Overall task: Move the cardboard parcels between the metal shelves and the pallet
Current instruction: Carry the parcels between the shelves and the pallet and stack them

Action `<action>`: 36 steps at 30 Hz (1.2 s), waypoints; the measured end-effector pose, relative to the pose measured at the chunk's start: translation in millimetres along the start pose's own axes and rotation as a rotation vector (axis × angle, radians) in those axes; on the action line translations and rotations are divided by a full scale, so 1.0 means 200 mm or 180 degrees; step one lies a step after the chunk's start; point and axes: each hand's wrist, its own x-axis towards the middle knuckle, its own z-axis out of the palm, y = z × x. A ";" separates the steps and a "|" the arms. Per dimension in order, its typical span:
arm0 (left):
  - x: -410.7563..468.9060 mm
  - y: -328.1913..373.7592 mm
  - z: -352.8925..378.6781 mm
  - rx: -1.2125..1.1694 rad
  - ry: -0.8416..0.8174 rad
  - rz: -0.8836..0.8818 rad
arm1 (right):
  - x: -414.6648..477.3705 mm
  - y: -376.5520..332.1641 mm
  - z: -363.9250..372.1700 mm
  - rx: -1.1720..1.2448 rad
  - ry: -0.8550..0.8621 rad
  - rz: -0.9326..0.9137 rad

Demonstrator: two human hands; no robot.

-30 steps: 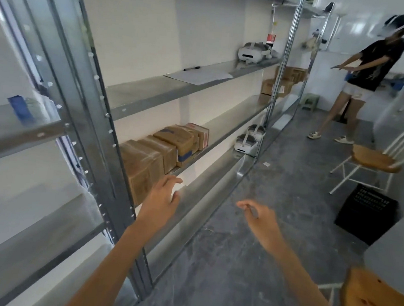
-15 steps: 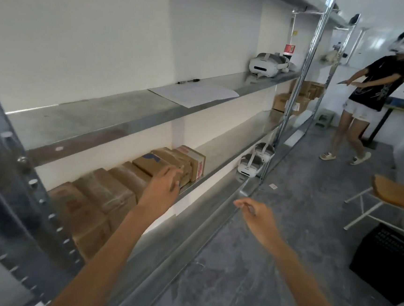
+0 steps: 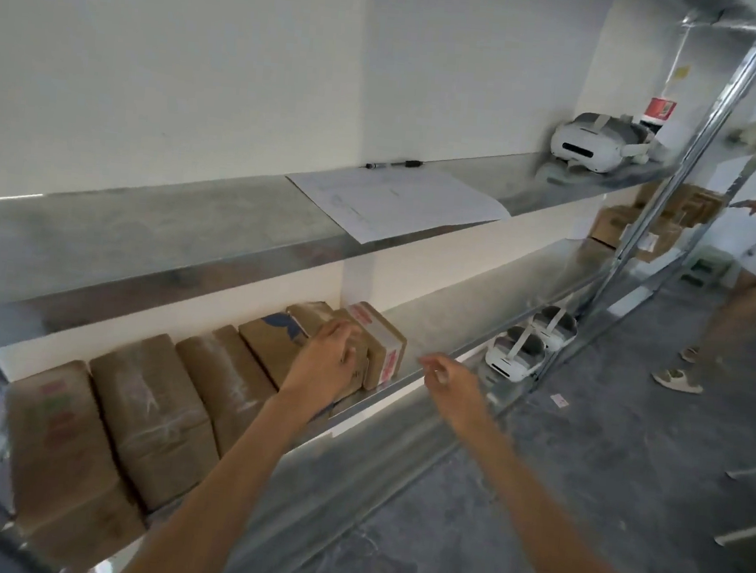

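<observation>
A row of several brown cardboard parcels [image 3: 150, 417] stands side by side on the middle metal shelf [image 3: 446, 324]. The rightmost one is a small parcel with red-printed tape [image 3: 382, 348]. My left hand [image 3: 328, 359] rests with spread fingers on the parcel just left of it, without a closed grip. My right hand [image 3: 450, 384] hovers in front of the shelf edge, fingers loosely curled, holding nothing. More parcels [image 3: 661, 219] sit on the shelf section further right. No pallet is in view.
The upper shelf holds a paper sheet [image 3: 397, 201], a pen [image 3: 393, 165] and a white headset [image 3: 601, 143]. Two more headsets [image 3: 526, 345] lie on the lower shelf. A shelf upright [image 3: 648, 209] stands at right. Another person [image 3: 752, 273] stands on the grey floor.
My view has moved right along the shelf and closer. My left hand has reached onto the parcels near the row's right end. My right hand has stayed in front of the shelf.
</observation>
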 end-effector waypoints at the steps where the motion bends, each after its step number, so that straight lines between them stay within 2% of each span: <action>1: 0.04 -0.01 0.03 0.0005 0.0035 -0.0059 | 0.07 0.02 0.01 -0.0002 -0.0047 -0.0024; 7: 0.28 -0.04 0.21 0.0124 0.0139 -0.0560 | 0.58 0.15 0.13 -0.0248 -0.0571 0.0011; 10: 0.36 -0.08 0.30 0.0262 0.0162 -0.1027 | 0.78 0.22 0.22 -0.0437 -0.1052 0.0105; 14: 0.41 -0.12 0.42 0.0605 0.0199 -0.1545 | 0.97 0.28 0.32 -0.0323 -0.1677 0.0044; 16: 0.41 -0.14 0.47 0.0736 0.0309 -0.1705 | 1.01 0.30 0.37 -0.0053 -0.1934 0.0244; 18: 0.40 -0.16 0.51 0.0889 0.0461 -0.1825 | 1.04 0.33 0.41 0.0372 -0.2098 0.0663; 21: 0.39 -0.16 0.57 0.1213 0.0415 -0.2037 | 1.10 0.38 0.45 0.1024 -0.2319 0.1300; 24: 0.41 -0.14 0.58 0.1243 0.0437 -0.2216 | 1.15 0.42 0.47 0.1548 -0.2400 0.1741; 28: 0.45 -0.10 0.58 0.1316 0.0390 -0.2353 | 1.21 0.44 0.43 0.2032 -0.2446 0.1973; 33: 0.47 -0.05 0.57 0.1347 0.0281 -0.2420 | 1.33 0.51 0.35 0.2595 -0.2306 0.2125; 36: 0.45 -0.01 0.57 0.1271 0.0263 -0.2496 | 1.33 0.54 0.31 0.2679 -0.2220 0.2071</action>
